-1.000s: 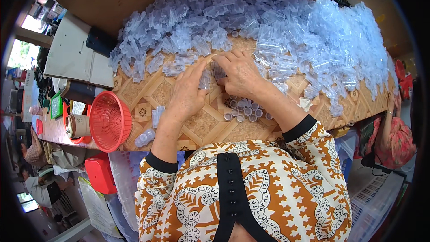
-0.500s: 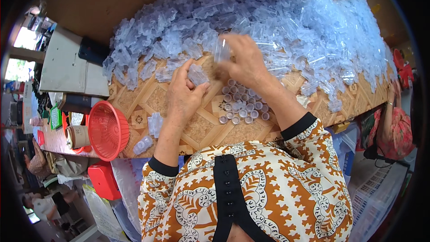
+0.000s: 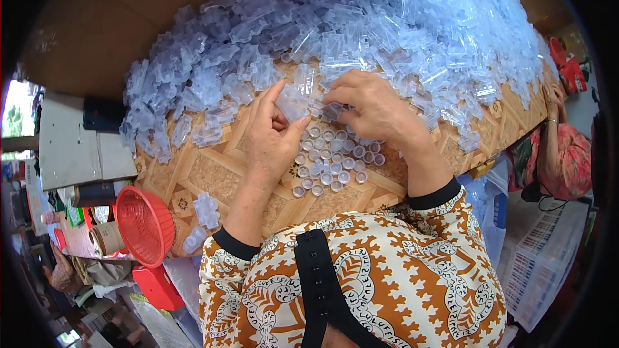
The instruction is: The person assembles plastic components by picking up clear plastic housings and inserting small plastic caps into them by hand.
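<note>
My left hand (image 3: 271,132) pinches a clear plastic piece (image 3: 293,104) between thumb and fingers, above the patterned tabletop. Opposite it, my right hand (image 3: 377,108) is closed with curled fingers, its fingertips beside the held piece. Something clear shows at those fingertips, but its shape is hard to make out. Just below both hands stands a cluster of small round clear caps (image 3: 335,167), several of them side by side. Beyond the hands, a large heap of clear plastic pieces (image 3: 271,32) covers the back of the table.
At the left are a red plastic basket (image 3: 145,225), a red box (image 3: 158,287) and a dark phone (image 3: 103,115) on a white board (image 3: 84,148). A few clear pieces (image 3: 206,211) lie near my left forearm. Another person's arm (image 3: 551,135) rests at the right table edge.
My right hand has come down from a raised position with a clear piece, and its fingers now curl close to my left hand. The view has shifted slightly.
</note>
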Demonstrator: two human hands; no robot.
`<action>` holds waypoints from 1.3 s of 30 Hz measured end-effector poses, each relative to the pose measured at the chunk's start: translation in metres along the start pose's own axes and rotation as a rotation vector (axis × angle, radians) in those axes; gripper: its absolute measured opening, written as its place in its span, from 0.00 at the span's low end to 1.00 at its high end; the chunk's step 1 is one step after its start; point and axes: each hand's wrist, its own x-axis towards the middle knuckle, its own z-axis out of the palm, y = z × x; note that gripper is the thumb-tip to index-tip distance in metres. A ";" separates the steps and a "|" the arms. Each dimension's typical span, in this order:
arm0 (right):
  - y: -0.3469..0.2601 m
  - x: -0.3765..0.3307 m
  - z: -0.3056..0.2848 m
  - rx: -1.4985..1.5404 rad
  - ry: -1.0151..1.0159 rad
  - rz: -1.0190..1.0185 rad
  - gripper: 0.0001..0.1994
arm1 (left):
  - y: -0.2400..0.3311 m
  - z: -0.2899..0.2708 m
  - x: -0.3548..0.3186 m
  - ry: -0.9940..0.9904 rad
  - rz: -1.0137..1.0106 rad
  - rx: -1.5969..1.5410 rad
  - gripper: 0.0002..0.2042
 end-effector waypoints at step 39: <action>-0.001 0.026 0.022 -0.491 0.370 0.145 0.20 | -0.004 -0.012 -0.002 -0.100 0.048 0.021 0.35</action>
